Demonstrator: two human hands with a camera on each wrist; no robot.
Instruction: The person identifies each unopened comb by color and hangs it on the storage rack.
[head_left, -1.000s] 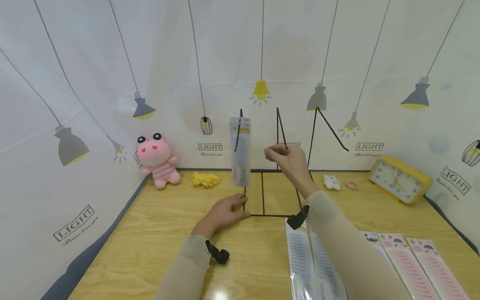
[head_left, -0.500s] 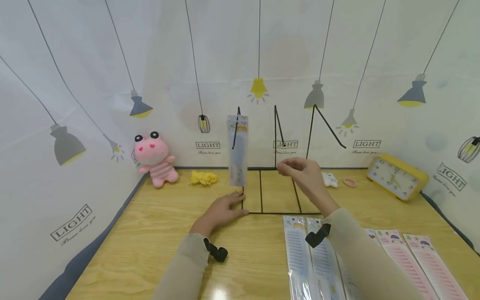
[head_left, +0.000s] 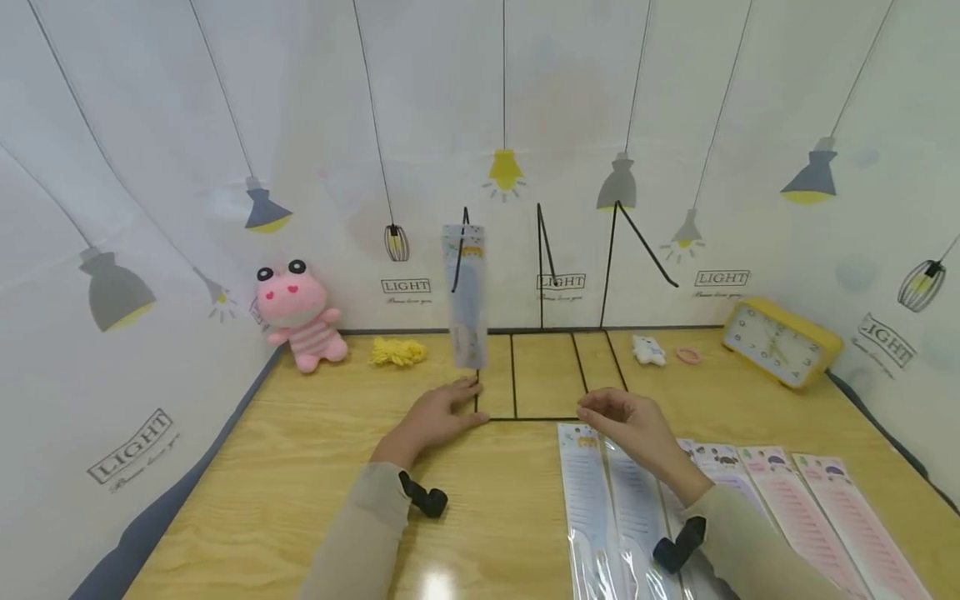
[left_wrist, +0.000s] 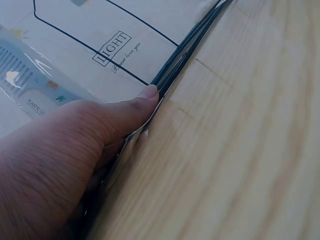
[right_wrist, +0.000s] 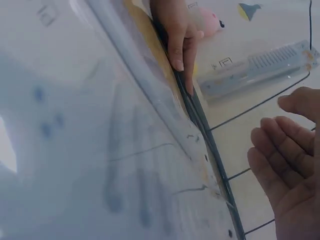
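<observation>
The right hand (head_left: 630,429), loosely bent with the thumb apart from the fingers, holds nothing and hovers near the far ends of the blue comb packets (head_left: 587,496). The left hand (head_left: 435,419), fingers extended, touches the near left corner of the black wire rack (head_left: 514,383). One packaged comb (head_left: 468,300) hangs on the left hook (head_left: 457,262); the middle hook (head_left: 547,244) and right hook (head_left: 647,244) are bare. Blue, purple and pink packets (head_left: 806,500) lie on the table (head_left: 300,467), near right, unhung.

Packaged combs (head_left: 588,492) lie before the rack (head_left: 532,419), plush toy (head_left: 306,317) left, clock (head_left: 780,343) right.
</observation>
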